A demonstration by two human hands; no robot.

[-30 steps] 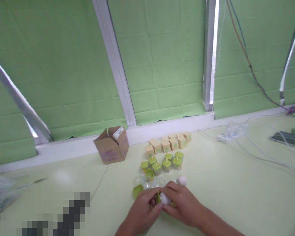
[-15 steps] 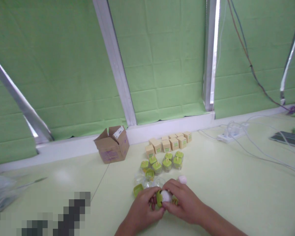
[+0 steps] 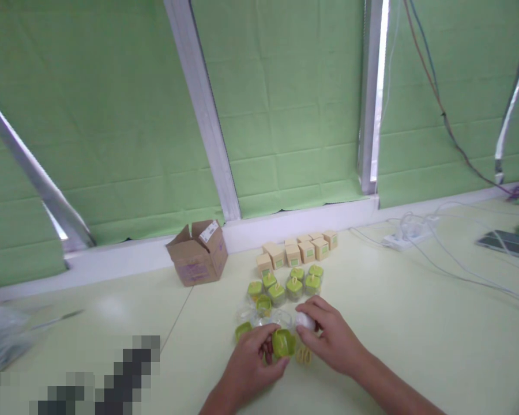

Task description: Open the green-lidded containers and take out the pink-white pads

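Note:
My left hand (image 3: 256, 353) grips a small green square-cornered cup-like lid (image 3: 282, 343), its hollow side partly turned to me. Just right of it, my right hand (image 3: 328, 331) pinches a white rounded piece (image 3: 304, 321) between thumb and fingers, apart from the lid. Yellow loops (image 3: 303, 355) lie on the table below the right hand. Behind my hands are clear plastic pieces (image 3: 266, 323), another green lid (image 3: 243, 331) at the left, and a green lid (image 3: 263, 305) with yellow inside it. Several clear containers with green lids and yellow loops (image 3: 294, 286) stand farther back.
Several small beige boxes (image 3: 292, 256) stand in rows near the wall. An open cardboard box (image 3: 201, 259) is left of them. To the right lie a white power strip (image 3: 409, 233) with cables and a dark flat device (image 3: 508, 244). Plastic bags (image 3: 4, 337) lie far left.
The white piece has come out of the green lid and moved right with my right hand. My left hand keeps the lid, now turned with its hollow showing. A pinkish-white piece is no longer visible.

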